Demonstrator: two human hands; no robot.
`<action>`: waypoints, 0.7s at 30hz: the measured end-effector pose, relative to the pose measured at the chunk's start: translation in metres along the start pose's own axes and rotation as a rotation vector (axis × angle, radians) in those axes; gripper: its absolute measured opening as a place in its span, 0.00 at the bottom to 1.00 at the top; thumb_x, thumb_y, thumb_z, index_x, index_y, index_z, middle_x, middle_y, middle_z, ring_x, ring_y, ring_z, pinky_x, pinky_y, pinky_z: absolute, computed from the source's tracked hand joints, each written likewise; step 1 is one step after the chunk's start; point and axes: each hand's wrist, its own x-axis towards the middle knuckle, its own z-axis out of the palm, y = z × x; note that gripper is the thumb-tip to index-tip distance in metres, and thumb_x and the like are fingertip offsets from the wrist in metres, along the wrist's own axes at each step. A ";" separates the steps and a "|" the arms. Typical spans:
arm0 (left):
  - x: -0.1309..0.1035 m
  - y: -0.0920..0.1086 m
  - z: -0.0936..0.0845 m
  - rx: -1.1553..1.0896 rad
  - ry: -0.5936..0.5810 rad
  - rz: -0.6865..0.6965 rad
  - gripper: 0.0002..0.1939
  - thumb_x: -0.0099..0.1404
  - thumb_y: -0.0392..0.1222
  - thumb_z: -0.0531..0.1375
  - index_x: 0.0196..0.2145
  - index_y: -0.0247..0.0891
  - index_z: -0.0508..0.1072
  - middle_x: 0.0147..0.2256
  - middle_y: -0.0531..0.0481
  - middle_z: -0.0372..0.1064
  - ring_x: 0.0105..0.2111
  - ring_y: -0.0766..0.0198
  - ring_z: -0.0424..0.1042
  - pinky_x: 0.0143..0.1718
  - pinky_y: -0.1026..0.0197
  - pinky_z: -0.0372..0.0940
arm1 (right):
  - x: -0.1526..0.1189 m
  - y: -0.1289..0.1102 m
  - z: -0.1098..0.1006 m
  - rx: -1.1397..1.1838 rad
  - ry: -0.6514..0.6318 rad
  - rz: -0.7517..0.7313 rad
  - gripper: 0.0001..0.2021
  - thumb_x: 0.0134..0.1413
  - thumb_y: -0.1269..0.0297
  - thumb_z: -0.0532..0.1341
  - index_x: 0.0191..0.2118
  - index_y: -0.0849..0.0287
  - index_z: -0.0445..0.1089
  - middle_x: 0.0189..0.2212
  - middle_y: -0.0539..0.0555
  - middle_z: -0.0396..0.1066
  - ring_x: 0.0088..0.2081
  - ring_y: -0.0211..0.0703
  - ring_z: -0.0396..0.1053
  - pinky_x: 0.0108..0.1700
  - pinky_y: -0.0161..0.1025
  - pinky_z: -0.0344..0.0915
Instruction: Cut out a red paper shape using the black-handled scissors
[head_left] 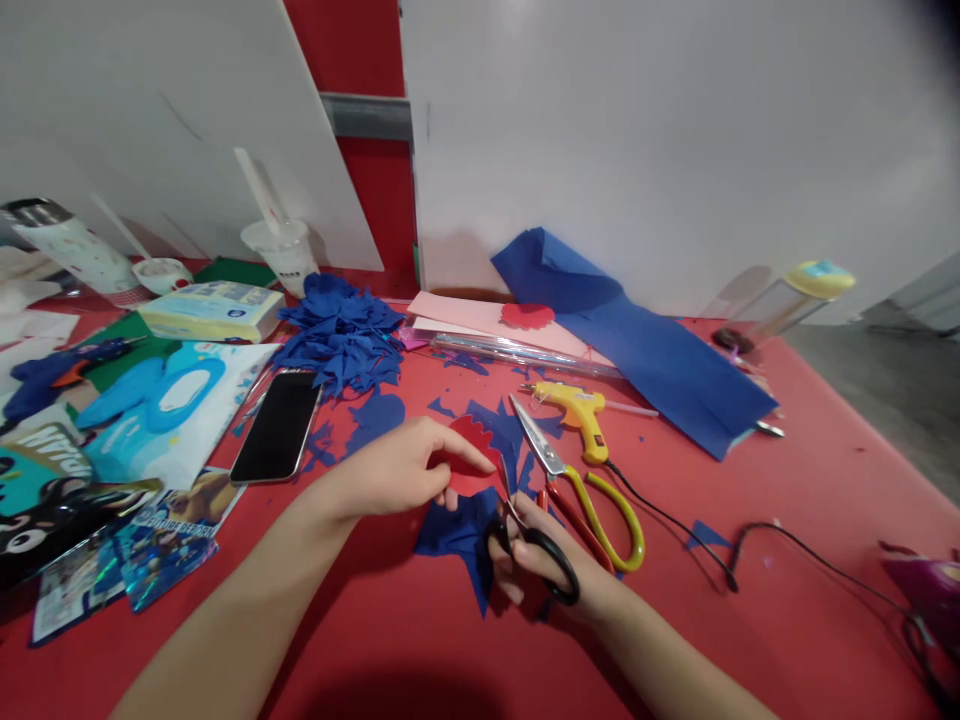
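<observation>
My left hand [401,465] is closed on a red piece of paper or felt [469,435] with a scalloped edge, its index finger stretched along the top. My right hand [570,555] grips small black-handled scissors [559,585], fingers through the loops. The blades point up and meet the red piece's right edge by my left fingertip; how far apart they are is hard to make out. Under both hands lie dark blue scraps [459,535]. Larger scissors [551,455] with red and yellow handles rest just right of my right hand.
Behind the scissors lies a yellow glue gun [577,410] with a black cord trailing right. A blue sheet [637,335] and pink card [480,315] lie farther back. Leftward are a heap of blue cutouts [341,330], a phone [277,425], packets [169,545] and a cup [281,250].
</observation>
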 end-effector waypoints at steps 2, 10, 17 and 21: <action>0.000 0.000 0.001 -0.006 -0.004 -0.002 0.28 0.46 0.25 0.46 0.41 0.38 0.75 0.22 0.54 0.72 0.23 0.68 0.72 0.25 0.69 0.64 | 0.000 0.000 0.001 0.004 0.012 -0.005 0.20 0.46 0.49 0.62 0.31 0.54 0.50 0.20 0.43 0.59 0.16 0.31 0.57 0.21 0.32 0.53; 0.001 -0.003 0.003 -0.036 0.020 -0.032 0.28 0.47 0.26 0.47 0.42 0.38 0.75 0.23 0.53 0.73 0.24 0.67 0.72 0.25 0.68 0.64 | 0.001 0.000 0.001 0.025 0.036 -0.013 0.21 0.45 0.49 0.63 0.31 0.54 0.49 0.20 0.42 0.59 0.14 0.29 0.55 0.18 0.30 0.49; 0.002 -0.003 0.005 -0.059 0.043 -0.041 0.27 0.47 0.26 0.47 0.42 0.38 0.75 0.28 0.51 0.75 0.24 0.68 0.72 0.28 0.67 0.65 | 0.001 0.001 0.003 0.051 0.039 -0.035 0.22 0.45 0.49 0.63 0.31 0.54 0.49 0.20 0.42 0.55 0.16 0.29 0.54 0.19 0.30 0.49; 0.003 -0.002 0.007 -0.091 0.060 -0.052 0.27 0.48 0.27 0.47 0.43 0.37 0.74 0.30 0.49 0.75 0.23 0.68 0.72 0.29 0.65 0.66 | 0.002 0.002 0.002 0.079 0.022 -0.056 0.20 0.47 0.51 0.63 0.31 0.54 0.50 0.22 0.43 0.53 0.21 0.32 0.56 0.25 0.32 0.52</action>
